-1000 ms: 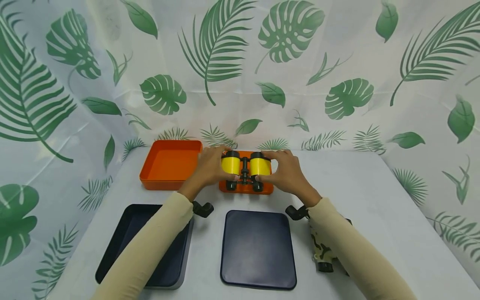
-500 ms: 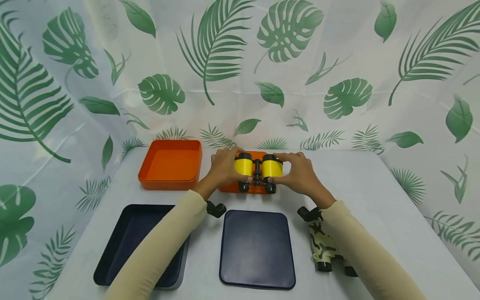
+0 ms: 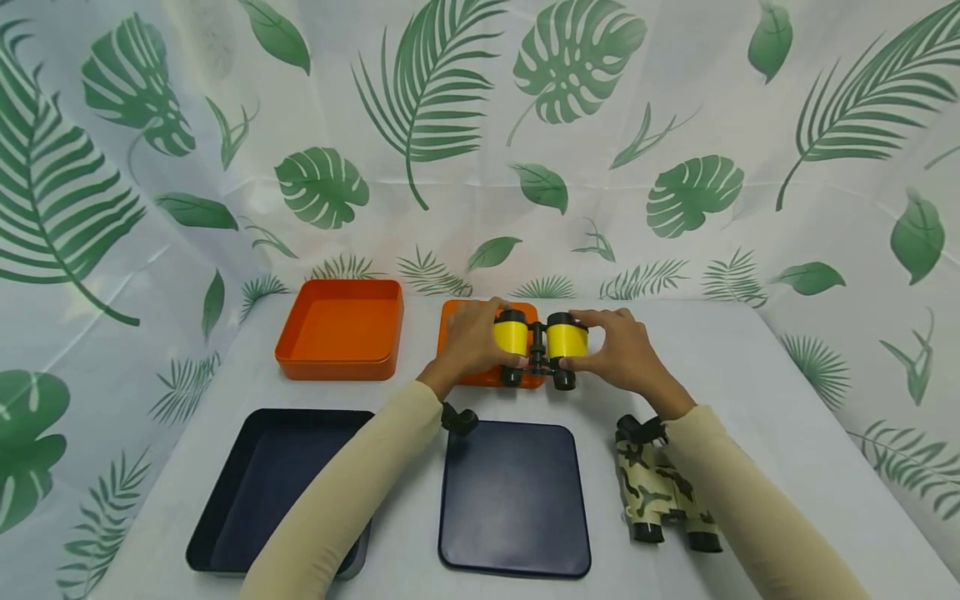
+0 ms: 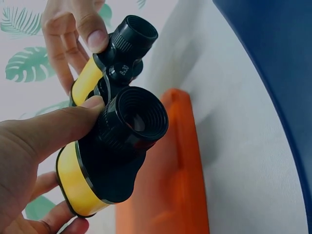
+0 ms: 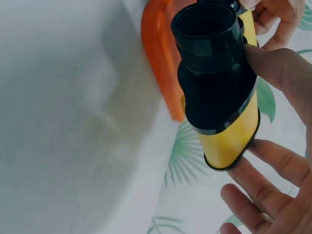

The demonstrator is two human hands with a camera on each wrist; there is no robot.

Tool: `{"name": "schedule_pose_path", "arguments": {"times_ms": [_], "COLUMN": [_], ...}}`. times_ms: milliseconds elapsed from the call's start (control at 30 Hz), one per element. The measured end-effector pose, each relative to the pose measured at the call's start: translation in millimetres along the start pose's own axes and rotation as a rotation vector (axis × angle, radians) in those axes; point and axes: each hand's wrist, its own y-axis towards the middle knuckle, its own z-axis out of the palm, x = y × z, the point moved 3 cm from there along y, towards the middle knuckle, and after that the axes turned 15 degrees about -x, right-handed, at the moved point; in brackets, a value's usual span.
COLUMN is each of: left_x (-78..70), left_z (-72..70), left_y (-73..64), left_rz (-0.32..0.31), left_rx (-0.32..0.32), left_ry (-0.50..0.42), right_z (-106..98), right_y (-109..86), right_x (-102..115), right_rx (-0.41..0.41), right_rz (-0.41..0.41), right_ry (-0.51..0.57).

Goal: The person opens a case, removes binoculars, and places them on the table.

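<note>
A pair of yellow-and-black binoculars [image 3: 566, 340] is held up between both hands, eyepieces toward me, overlapping the right part of the orange lid [image 3: 450, 321] in the head view. My left hand [image 3: 472, 337] grips the left barrel, thumb by the eyepiece and fingers at the far end. On the other barrel, my right hand [image 3: 618, 350] holds the same way. The left wrist view shows the black eyepiece [image 4: 139, 119] close up, with the orange lid below it. Seen from the right wrist, the yellow barrel [image 5: 229, 141] sits between thumb and fingertips, above the white table.
An orange box [image 3: 341, 321] stands at the back left. Nearer on the left is a dark blue box [image 3: 262, 483], partly behind my left sleeve. A dark blue lid [image 3: 516, 500] lies in the middle. Camouflage binoculars [image 3: 645, 483] lie by my right forearm.
Both hands have carried the yellow binoculars to the right, from over the middle of the orange lid to its right edge. More of the lid and of the camouflage binoculars now shows.
</note>
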Motion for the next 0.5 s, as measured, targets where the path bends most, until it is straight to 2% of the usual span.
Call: {"name": "schedule_pose_path", "arguments": {"times_ms": [133,500], "left_x": [-6.7,-29.7], "left_z": [7.1,25.4], "left_y": [2.1,10.6], "left_rz": [-0.013,0.014], "left_rx": [0.01,-0.003], "left_ry": [0.005,0.053], "right_z": [-3,-19], "right_y": [-0.7,-1.6], "right_x": [-8,-33], "right_rx": [-0.001,0.021], "right_rz": [0.004,0.001], "right_ry": [-0.008,-0.014]}}
